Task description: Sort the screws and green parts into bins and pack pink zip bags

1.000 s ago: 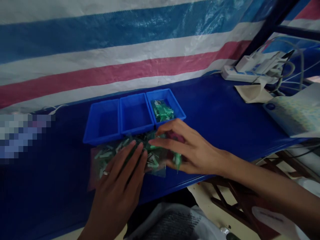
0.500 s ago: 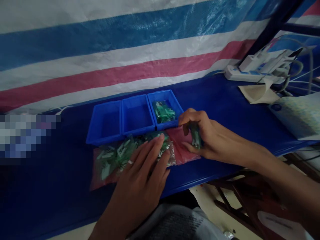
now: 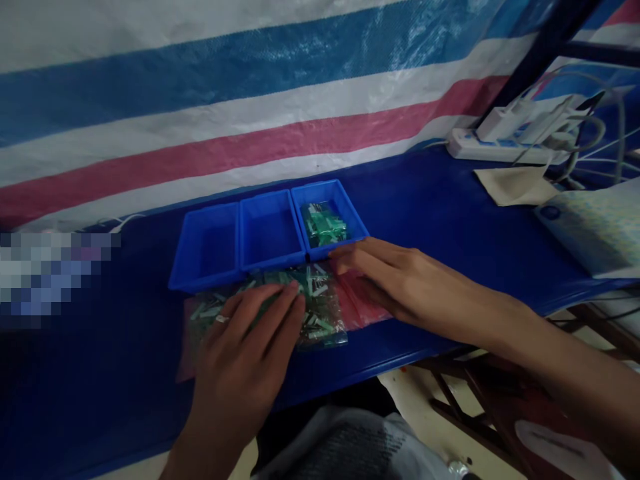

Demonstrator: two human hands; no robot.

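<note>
My left hand (image 3: 250, 333) lies spread, palm down, on clear bags of small green and white parts (image 3: 320, 310). These bags rest on a pink plastic bag (image 3: 353, 300). My right hand (image 3: 395, 277) is above the pink bag's right part, its fingertips near the front edge of the right blue bin. Its palm side is turned away, so what it may hold is hidden. Three blue bins stand in a row behind the bags. The right bin (image 3: 355, 230) contains green packets (image 3: 325, 223); the middle bin (image 3: 273, 227) and left bin (image 3: 210, 243) show bare bottoms.
A white power strip (image 3: 500, 148) with plugs and cables sits at the back right of the blue table (image 3: 415, 200). Beside it are a beige sheet (image 3: 517, 185) and a patterned pale object (image 3: 595, 230). A striped sheet (image 3: 280, 140) hangs behind.
My left hand has moved left over the bags, uncovering more of one. My right hand has shifted left and turned over; the green packet seen in it earlier is out of sight.
</note>
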